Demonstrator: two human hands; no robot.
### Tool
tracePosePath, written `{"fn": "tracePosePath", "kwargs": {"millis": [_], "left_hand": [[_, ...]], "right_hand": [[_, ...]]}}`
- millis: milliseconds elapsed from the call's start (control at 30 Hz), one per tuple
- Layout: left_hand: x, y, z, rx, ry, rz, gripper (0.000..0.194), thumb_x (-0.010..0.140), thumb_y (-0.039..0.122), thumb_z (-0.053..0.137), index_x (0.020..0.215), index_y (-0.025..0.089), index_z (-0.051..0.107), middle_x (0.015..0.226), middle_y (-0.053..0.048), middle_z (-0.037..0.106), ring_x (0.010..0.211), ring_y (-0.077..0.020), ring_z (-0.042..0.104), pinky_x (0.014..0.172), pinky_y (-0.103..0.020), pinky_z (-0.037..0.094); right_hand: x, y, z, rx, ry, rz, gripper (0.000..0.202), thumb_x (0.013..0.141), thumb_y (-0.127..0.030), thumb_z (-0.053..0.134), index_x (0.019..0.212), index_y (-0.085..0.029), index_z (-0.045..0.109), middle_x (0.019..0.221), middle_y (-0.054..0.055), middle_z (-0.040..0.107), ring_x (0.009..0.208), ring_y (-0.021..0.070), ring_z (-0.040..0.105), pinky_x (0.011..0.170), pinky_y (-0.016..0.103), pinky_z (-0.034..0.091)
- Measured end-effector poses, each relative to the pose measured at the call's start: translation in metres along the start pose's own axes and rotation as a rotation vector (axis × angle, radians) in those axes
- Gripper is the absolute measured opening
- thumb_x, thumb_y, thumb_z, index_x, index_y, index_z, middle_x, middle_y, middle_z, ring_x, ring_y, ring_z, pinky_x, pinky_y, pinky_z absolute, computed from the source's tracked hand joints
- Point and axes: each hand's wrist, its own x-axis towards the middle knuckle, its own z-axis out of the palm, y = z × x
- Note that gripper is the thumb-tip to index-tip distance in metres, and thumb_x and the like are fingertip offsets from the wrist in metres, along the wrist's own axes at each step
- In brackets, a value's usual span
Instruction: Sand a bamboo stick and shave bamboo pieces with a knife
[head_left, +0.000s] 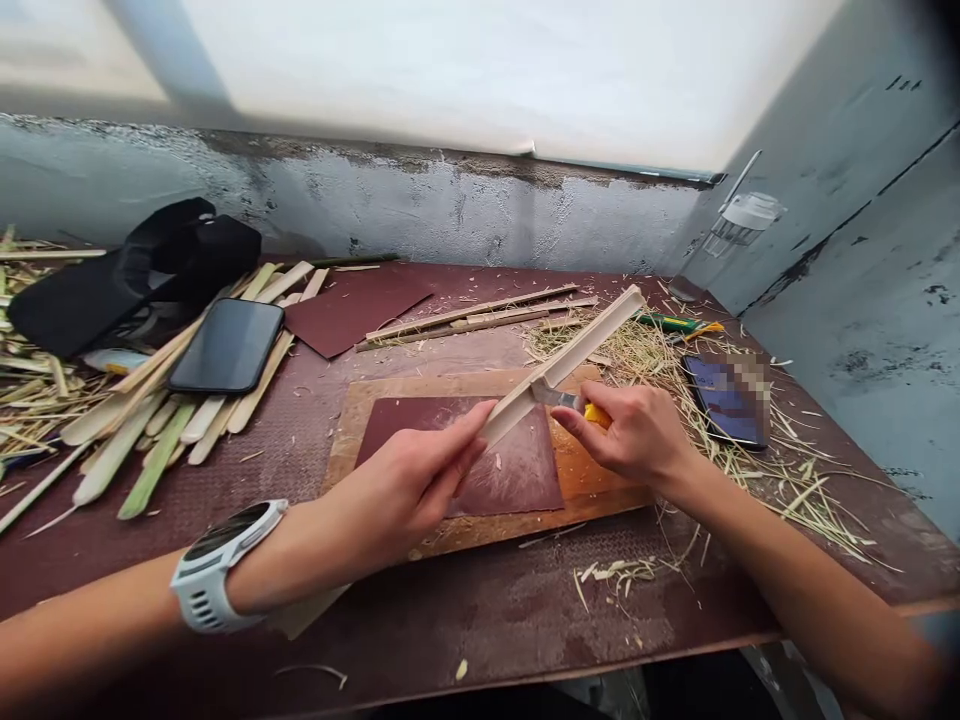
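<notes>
My left hand (420, 470), with a watch on its wrist, is closed on the lower end of a pale, grooved wooden strip (585, 345). The strip slants up to the right above a wooden board (607, 490) with a dark red sheet (517, 490) lying on it. In my right hand (634, 430) is a yellow-handled knife (596, 414), its fingers wrapped round the handle. The knife's metal blade touches the strip near its middle. Part of the handle is hidden by my right fingers.
Cut strips (157, 460), a dark phone (226, 345) and a black cap (142, 275) are at the left. Two long strips (480, 315) lie behind the board. Shavings (802, 490), a second phone (724, 400), a green tool (667, 323) and a clear cup (724, 245) are at the right.
</notes>
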Motion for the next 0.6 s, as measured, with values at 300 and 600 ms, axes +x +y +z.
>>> {"fn": "tracePosePath", "kwargs": {"millis": [300, 600], "left_hand": [[-0.007, -0.013, 0.005, 0.133, -0.002, 0.109, 0.062, 0.104, 0.013, 0.04, 0.164, 0.014, 0.03, 0.088, -0.005, 0.07, 0.069, -0.0149, 0.063, 0.071, -0.027, 0.055], [-0.002, -0.009, 0.006, 0.082, 0.019, 0.107, 0.052, 0.106, 0.012, 0.042, 0.158, 0.009, 0.038, 0.082, -0.001, 0.068, 0.062, -0.011, 0.058, 0.062, -0.022, 0.048]], "right_hand": [[-0.004, -0.008, 0.005, -0.049, 0.131, 0.014, 0.07, 0.098, -0.079, 0.037, 0.068, -0.022, 0.064, 0.049, 0.002, 0.057, 0.045, 0.015, 0.052, 0.05, 0.029, 0.023], [0.0, 0.001, 0.004, -0.108, 0.111, 0.015, 0.07, 0.097, -0.08, 0.038, 0.071, -0.021, 0.065, 0.052, 0.002, 0.059, 0.045, 0.0141, 0.052, 0.051, 0.03, 0.019]]}}
